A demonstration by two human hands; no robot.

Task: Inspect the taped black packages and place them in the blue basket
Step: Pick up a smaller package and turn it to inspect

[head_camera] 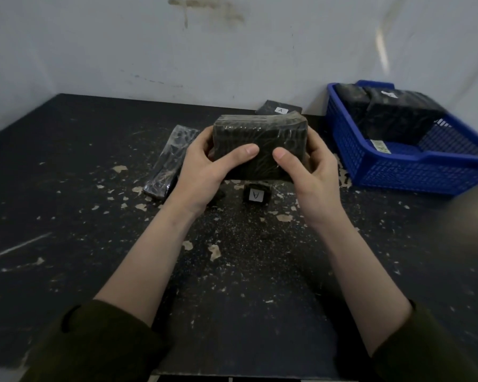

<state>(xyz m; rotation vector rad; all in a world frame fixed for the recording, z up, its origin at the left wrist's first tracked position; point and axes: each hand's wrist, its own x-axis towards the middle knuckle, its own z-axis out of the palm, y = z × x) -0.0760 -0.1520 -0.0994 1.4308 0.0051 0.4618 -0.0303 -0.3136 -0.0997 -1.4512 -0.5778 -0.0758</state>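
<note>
Holding the black package (260, 146) sideways, both hands (204, 166) (312, 172) are squeezing its ends; the blue basket (398, 172) is sitting nearer the right hand.

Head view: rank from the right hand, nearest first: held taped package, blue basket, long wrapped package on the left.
1. held taped package, gripped by the right hand.
2. blue basket, just right of that hand.
3. long wrapped package, far left, past the left hand.
</note>
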